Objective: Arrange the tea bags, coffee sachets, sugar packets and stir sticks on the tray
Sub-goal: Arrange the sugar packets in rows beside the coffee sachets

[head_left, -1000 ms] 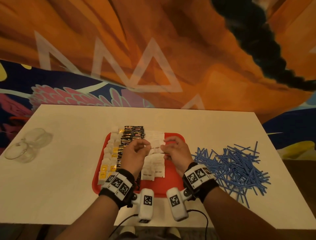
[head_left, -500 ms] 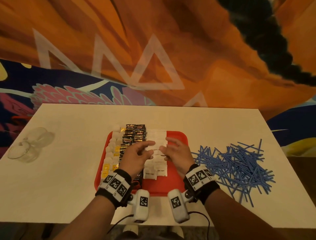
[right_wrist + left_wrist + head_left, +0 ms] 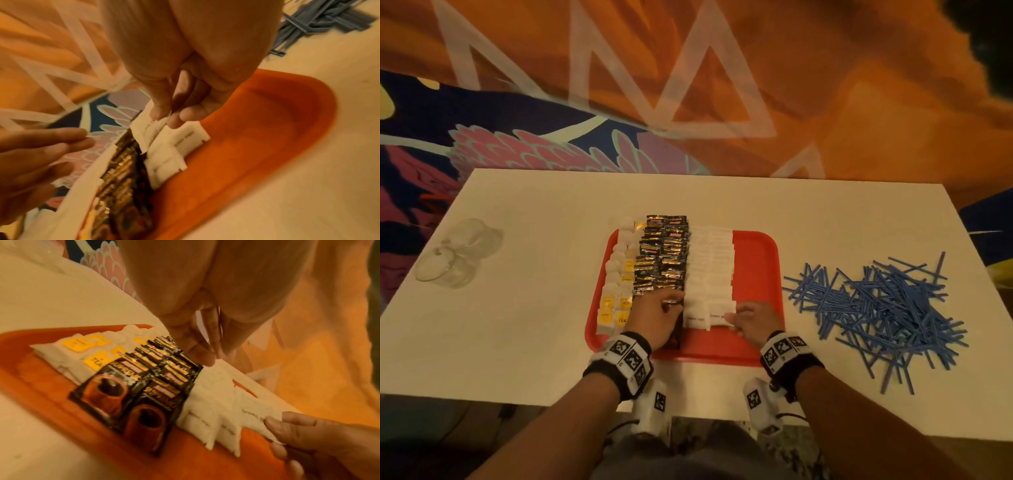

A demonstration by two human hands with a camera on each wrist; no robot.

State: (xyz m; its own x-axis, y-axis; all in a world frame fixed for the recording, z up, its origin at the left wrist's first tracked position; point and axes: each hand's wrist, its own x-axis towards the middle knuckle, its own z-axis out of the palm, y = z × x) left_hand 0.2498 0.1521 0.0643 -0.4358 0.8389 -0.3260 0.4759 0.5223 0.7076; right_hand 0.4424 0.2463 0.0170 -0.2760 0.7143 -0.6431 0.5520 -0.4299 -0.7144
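White sugar packet [image 3: 153, 129], pinched by right hand [image 3: 751, 320], now lowered onto tray [image 3: 756, 260]; left hand [image 3: 659, 317] open.

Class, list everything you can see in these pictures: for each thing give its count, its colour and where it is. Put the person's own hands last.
Tray: one, red, middle of the table, near the front edge.
Tea bags: many, white with yellow tags, leftmost rows on the tray.
Coffee sachets: many, black and gold, two rows beside the tea bags.
Sugar packets: many, white, two rows right of the sachets.
Stir sticks: a loose pile, blue, on the table right of the tray.
Glass vessel: clear, far left of the table.
Table: one, white.
Left hand: fingers straight, over the near sachets.
Right hand: fingers pinch the nearest sugar packet.
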